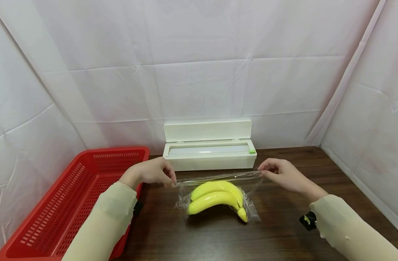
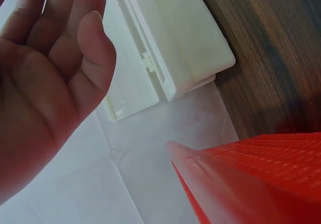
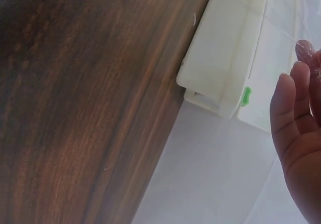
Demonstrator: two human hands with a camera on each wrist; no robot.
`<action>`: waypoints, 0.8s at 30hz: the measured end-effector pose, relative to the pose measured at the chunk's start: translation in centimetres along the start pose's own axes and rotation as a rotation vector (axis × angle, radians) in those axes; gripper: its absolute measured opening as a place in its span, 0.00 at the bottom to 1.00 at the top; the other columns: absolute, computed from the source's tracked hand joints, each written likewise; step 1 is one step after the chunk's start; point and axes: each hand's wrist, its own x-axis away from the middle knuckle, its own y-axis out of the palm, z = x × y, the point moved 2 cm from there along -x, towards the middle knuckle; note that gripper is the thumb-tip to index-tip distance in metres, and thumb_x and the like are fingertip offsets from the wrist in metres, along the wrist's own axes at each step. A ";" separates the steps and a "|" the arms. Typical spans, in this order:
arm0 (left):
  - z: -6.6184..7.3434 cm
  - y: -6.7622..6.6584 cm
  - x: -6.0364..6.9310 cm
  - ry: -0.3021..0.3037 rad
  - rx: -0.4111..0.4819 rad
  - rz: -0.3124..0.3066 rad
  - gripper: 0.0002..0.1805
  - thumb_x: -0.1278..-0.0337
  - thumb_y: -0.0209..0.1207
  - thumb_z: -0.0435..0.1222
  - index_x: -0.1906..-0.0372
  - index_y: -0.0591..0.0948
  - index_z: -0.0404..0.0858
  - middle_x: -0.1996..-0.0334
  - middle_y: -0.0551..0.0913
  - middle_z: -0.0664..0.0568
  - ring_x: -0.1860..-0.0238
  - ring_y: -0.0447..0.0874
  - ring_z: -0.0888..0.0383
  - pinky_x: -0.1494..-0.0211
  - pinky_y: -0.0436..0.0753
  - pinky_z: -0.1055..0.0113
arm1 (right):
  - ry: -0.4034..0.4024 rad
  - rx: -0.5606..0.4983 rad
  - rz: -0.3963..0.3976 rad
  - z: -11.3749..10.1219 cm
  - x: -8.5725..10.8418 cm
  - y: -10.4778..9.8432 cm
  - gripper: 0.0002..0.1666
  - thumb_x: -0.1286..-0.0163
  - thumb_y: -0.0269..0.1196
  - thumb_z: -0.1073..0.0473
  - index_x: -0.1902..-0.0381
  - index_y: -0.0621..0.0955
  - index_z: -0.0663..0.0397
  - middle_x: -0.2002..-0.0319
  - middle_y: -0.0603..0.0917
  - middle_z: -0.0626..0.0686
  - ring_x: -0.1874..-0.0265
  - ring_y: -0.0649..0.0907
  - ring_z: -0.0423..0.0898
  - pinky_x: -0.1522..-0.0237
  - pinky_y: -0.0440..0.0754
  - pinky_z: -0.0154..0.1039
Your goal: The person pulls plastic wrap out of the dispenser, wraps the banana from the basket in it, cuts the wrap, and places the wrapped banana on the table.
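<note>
A bunch of yellow bananas (image 1: pixel 218 197) lies on the brown table with clear plastic film (image 1: pixel 247 175) under and around it. Crumpled film shows at both ends of the bunch. The film's far edge is stretched in a line just behind the fruit, off the table. At that edge's left end, my left hand (image 1: pixel 153 171) pinches the film between thumb and fingers. My right hand (image 1: pixel 283 174) pinches the opposite corner. In the left wrist view the left palm (image 2: pixel 40 88) shows, but its grip lies out of frame. Fingers (image 3: pixel 283 101) of the right hand appear at the right wrist view's edge.
Behind the bananas stands a white dispenser box (image 1: pixel 212 163), lid raised, with a roll (image 1: pixel 212 149) inside and a green slider (image 1: pixel 252 151) at its right end. A red plastic basket (image 1: pixel 120 149) sits left, beside my left forearm. White cloth walls (image 1: pixel 199 90) enclose the table.
</note>
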 end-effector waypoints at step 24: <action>1.7 1.7 0.9 -0.079 -0.246 -0.025 0.05 0.55 0.65 0.32 0.75 0.88 0.46 0.74 0.85 0.60 0.68 0.75 0.63 0.67 0.76 0.67 | 0.019 -0.021 -0.102 0.8 1.4 1.0 0.04 0.34 0.61 0.56 0.64 0.83 0.47 0.67 0.84 0.53 0.73 0.77 0.36 0.73 0.76 0.33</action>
